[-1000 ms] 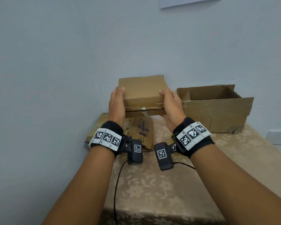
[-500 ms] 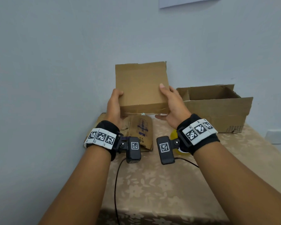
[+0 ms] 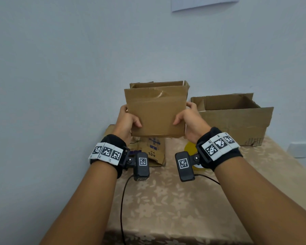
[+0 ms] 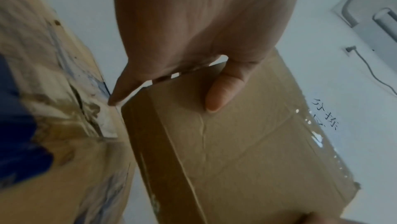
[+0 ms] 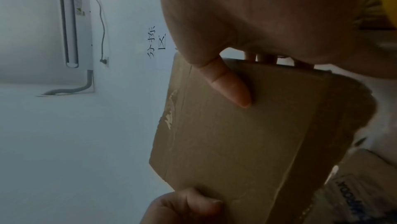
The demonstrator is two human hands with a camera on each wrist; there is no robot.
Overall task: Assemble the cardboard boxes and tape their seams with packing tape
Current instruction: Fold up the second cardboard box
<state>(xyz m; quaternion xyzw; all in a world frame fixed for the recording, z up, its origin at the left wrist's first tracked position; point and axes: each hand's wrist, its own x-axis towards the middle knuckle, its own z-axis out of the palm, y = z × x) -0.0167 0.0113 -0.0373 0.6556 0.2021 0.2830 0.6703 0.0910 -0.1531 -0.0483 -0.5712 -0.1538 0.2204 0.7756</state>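
- Both hands are clamped on the small cardboard box (image 3: 155, 114), which is up in the air above the far end of the desk (image 3: 175, 206).
- The left hand (image 3: 126, 121) grips the box's left edge, thumb flat across the near panel and fingers wrapped behind.
- In the left wrist view that thumb (image 4: 223, 90) presses the brown face, with a strip of tape (image 4: 159, 142) running along the box's edge just beside it.
- The right hand (image 3: 189, 121) mirrors it on the box's right edge, thumb on the near panel; the right wrist view shows its fingertips (image 5: 265, 58) peeking over the box's far side.
- The box stands upright with its top open, the rear wall showing above the near panel.
- Right of the held box, an open larger box (image 3: 233, 119) sits on the desk against the wall.
- Below the held box, a flattened box (image 3: 154, 151) with blue print lies on the desk.
- Down and right of the held box, a yellow roll (image 3: 190, 149) shows just beside the right wrist, mostly hidden.
- The desk wears a beige floral cloth, and a black cable (image 3: 122, 200) trails across it from the left wrist camera.
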